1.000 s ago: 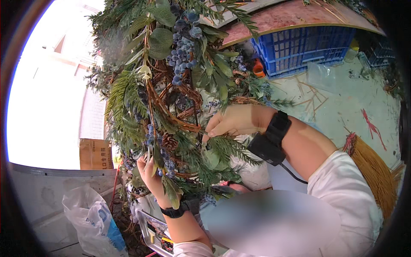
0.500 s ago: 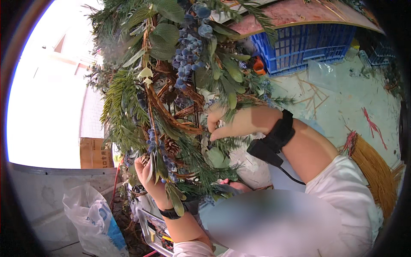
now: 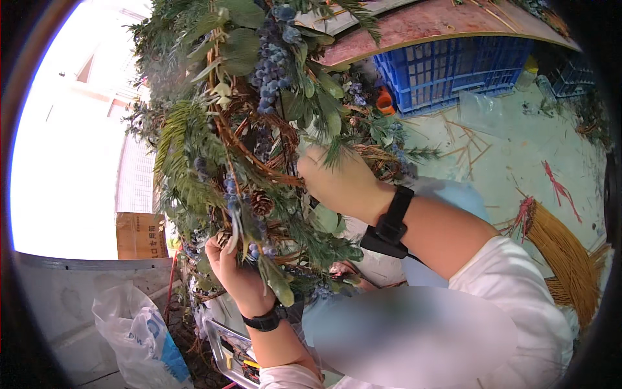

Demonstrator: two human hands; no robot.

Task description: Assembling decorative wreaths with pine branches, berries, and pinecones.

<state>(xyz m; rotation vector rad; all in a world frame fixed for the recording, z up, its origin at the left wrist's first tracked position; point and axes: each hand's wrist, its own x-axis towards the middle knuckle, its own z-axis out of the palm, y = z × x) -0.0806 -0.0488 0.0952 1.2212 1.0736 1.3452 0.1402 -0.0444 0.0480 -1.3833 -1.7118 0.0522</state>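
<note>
A wreath of brown twisted vines (image 3: pixel 249 155) fills the middle, thick with artificial leaves, pine sprigs, a hanging cluster of blue berries (image 3: pixel 271 74) and pinecones. My right hand (image 3: pixel 340 185) is curled at the right end of a vine, its fingertips mostly hidden behind the hand. Low on the wreath, my left hand (image 3: pixel 236 275) has its fingers bent around a small pinecone (image 3: pixel 223 238) among leaves and berries. Another pinecone (image 3: pixel 261 203) sits between the hands. Leaves cover part of my left palm.
A blue plastic crate (image 3: pixel 453 74) stands under a reddish board (image 3: pixel 414 32) at the back right. Straw broom bristles (image 3: pixel 560 259) lie at the right. A metal tray of tools (image 3: pixel 223 360) is below my left wrist, with a plastic bag (image 3: pixel 139 337) and a cardboard box (image 3: pixel 139 235) at the left.
My right hand has moved slightly left and turned, with its back now showing more and its fingers more hidden. The wreath has shifted a little left. My left hand stays near the same spot.
</note>
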